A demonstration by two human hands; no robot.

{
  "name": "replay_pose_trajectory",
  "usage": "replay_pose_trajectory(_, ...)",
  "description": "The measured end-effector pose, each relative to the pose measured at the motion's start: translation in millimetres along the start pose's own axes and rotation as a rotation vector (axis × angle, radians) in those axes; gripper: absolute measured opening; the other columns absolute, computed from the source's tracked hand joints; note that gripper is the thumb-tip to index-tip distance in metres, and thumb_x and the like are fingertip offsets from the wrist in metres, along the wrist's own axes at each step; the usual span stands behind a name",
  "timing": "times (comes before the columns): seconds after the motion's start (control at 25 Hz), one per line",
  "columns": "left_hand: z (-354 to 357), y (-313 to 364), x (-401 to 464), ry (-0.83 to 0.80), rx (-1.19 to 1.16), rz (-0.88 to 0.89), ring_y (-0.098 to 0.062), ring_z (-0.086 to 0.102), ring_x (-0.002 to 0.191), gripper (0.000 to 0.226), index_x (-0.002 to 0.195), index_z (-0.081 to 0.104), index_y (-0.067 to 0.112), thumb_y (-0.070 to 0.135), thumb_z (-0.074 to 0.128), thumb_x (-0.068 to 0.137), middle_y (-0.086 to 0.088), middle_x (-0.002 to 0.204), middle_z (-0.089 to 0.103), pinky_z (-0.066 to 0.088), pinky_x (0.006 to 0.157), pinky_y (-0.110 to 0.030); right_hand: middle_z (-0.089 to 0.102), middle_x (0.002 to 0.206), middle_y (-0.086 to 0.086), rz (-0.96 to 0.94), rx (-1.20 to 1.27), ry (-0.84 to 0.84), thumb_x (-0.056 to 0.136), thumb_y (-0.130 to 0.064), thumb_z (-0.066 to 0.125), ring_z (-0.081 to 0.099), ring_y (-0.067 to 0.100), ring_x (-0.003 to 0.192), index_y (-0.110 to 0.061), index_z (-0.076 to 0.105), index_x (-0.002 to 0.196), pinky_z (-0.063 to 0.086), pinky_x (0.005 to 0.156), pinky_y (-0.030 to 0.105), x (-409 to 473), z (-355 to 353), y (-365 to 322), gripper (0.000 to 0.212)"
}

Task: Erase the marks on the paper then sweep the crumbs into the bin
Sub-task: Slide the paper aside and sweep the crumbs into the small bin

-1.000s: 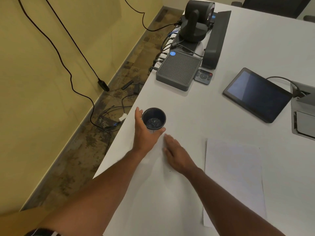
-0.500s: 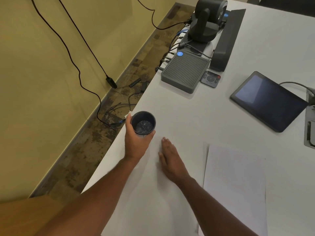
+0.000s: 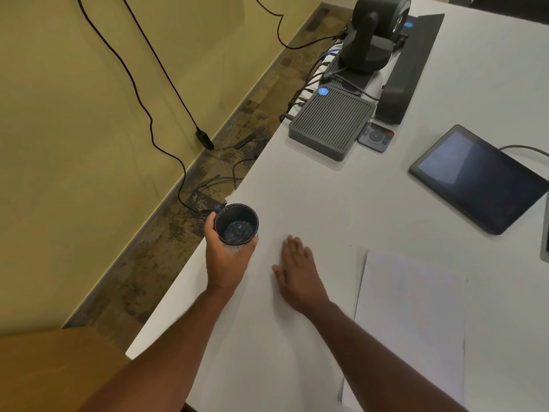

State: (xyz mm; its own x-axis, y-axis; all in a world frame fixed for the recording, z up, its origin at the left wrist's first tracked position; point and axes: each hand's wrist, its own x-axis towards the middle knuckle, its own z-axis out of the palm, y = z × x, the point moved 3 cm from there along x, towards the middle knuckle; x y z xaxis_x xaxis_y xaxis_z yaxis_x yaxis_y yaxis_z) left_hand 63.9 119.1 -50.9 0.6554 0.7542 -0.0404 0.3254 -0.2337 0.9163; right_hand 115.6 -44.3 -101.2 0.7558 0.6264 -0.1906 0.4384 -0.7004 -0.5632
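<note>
My left hand (image 3: pixel 225 260) is wrapped around a small dark round bin (image 3: pixel 236 223) at the left edge of the white table (image 3: pixel 326 203). Crumbs lie in the bin's bottom. My right hand (image 3: pixel 297 272) lies flat, palm down, on the table just right of the bin, fingers together and pointing away from me. A white sheet of paper (image 3: pixel 413 316) lies on the table to the right of that hand; I can make out no marks on it. A tiny dark speck (image 3: pixel 350 245) sits on the table beyond the paper's far left corner.
A dark tablet (image 3: pixel 478 176) with a cable lies at the right. A grey ribbed box (image 3: pixel 332 121), a small remote (image 3: pixel 375 137) and a black camera on a stand (image 3: pixel 371 40) stand at the far left edge. Cables hang over the floor left of the table.
My left hand has drawn the bin leftward to the table's edge. My right hand has stayed flat beside it, following a little to the left.
</note>
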Motion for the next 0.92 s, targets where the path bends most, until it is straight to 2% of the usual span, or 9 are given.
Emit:
replay_pose_trajectory(0.04,-3.2,-0.7,2.4,-0.001,-0.007,0.005,-0.023,0.051,0.130,0.099,0.150,0.031,0.014,0.015,0.091,0.072,-0.010,0.143,0.052,0.039,0.084,0.004,0.004,0.158,0.001,-0.010,0.111,0.001,0.102,-0.038,0.024,0.000,0.016,0.147,-0.009,0.009,0.152,-0.006,0.116,0.024,-1.9,-5.6,1.5,0.060)
replay_pose_trajectory(0.12,-8.4,-1.7,8.3,-0.005,-0.031,0.010,-0.024,0.053,0.128,0.094,0.147,0.035,0.011,0.013,0.091,0.072,-0.010,0.141,0.053,0.041,0.083,0.002,0.016,0.157,0.000,0.156,0.297,0.214,0.100,-0.038,0.029,0.011,0.013,0.145,-0.010,0.018,0.151,-0.002,0.114,0.016,-20.6,-15.2,18.6,0.059)
replay_pose_trajectory(0.2,-13.0,-2.5,13.7,-0.010,-0.046,0.011,-0.025,0.053,0.126,0.090,0.145,0.037,0.011,0.013,0.091,0.072,-0.010,0.140,0.053,0.043,0.082,0.001,0.019,0.157,0.010,0.408,0.219,0.390,0.098,-0.044,0.026,0.012,0.019,0.146,-0.005,0.018,0.150,0.000,0.117,0.024,-54.0,-9.6,28.8,0.066)
replay_pose_trajectory(0.28,-16.7,-3.7,16.1,-0.008,-0.050,0.016,-0.024,0.054,0.124,0.088,0.143,0.038,0.011,0.013,0.090,0.072,-0.010,0.139,0.053,0.043,0.081,0.001,0.014,0.157,0.019,0.492,0.037,0.350,0.096,-0.051,0.024,0.007,0.028,0.146,0.003,0.013,0.149,0.001,0.118,0.038,-75.8,13.7,14.8,0.076)
replay_pose_trajectory(0.36,-22.0,-5.7,18.0,0.000,-0.052,0.022,-0.022,0.054,0.122,0.087,0.142,0.039,0.011,0.011,0.091,0.072,-0.009,0.137,0.054,0.043,0.082,0.000,0.008,0.157,0.021,0.447,0.023,0.276,0.096,-0.052,0.028,0.002,0.030,0.146,0.005,0.010,0.149,0.000,0.117,0.042,-61.4,35.1,-7.5,0.080)
replay_pose_trajectory(0.52,-34.7,-7.5,20.1,-0.004,-0.040,0.052,-0.015,0.054,0.120,0.085,0.140,0.040,0.015,0.012,0.091,0.072,-0.003,0.134,0.055,0.041,0.085,0.000,0.002,0.160,0.008,0.241,0.157,0.169,0.100,-0.044,0.032,-0.003,0.020,0.147,-0.004,0.005,0.152,-0.006,0.118,0.031,7.3,21.2,-35.7,0.071)
replay_pose_trajectory(0.64,-45.2,-8.9,27.2,0.016,-0.047,0.050,-0.017,0.054,0.119,0.086,0.141,0.040,0.014,0.011,0.091,0.072,-0.006,0.135,0.055,0.044,0.083,-0.001,0.012,0.159,-0.002,0.293,0.471,0.317,0.101,-0.039,0.034,0.008,0.007,0.145,-0.015,0.012,0.153,0.007,0.118,0.027,-12.7,2.6,-17.4,0.061)
replay_pose_trajectory(0.76,-53.8,-17.0,38.4,0.053,-0.040,0.029,-0.020,0.054,0.121,0.089,0.143,0.037,0.014,0.012,0.091,0.073,-0.007,0.137,0.054,0.043,0.081,0.001,0.019,0.157,0.015,0.512,0.226,0.492,0.097,-0.044,0.031,0.012,0.021,0.146,-0.004,0.013,0.150,0.009,0.118,0.038,-77.7,16.3,0.3,0.070)
replay_pose_trajectory(0.92,-68.1,-30.8,52.9,0.087,-0.051,0.014,-0.022,0.053,0.124,0.090,0.144,0.036,0.017,0.016,0.091,0.073,-0.007,0.140,0.053,0.047,0.086,-0.006,0.010,0.156,0.024,0.496,0.070,0.295,0.095,-0.048,0.036,0.006,0.034,0.146,0.008,0.011,0.148,0.008,0.117,0.049,-81.0,65.4,-43.5,0.081)
